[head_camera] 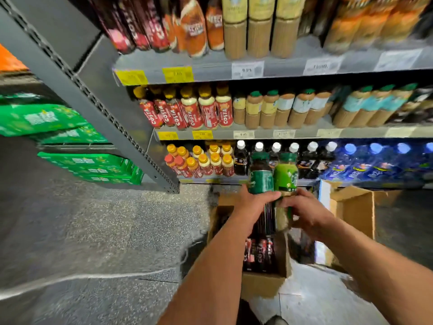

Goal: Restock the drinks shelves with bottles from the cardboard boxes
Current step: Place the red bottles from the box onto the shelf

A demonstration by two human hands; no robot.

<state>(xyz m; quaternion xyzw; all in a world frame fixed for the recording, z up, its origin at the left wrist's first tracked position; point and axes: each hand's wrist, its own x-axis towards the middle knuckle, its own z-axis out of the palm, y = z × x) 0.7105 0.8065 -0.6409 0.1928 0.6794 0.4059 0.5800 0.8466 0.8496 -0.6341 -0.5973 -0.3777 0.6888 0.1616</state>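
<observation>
Well, I hold two bottles side by side at centre frame, upright and touching, probably so the pair goes to the shelf in one trip. My left hand (254, 200) wraps fingers and thumb round the lower body of the dark-green bottle (260, 177). My right hand (304, 212) curls round the base of the light-green bottle (285, 174). Each bottle stands up out of its hand, cap in front of the bottom shelf (304, 182). The open cardboard box (264, 285) sits just below my hands, with more bottles inside.
</observation>
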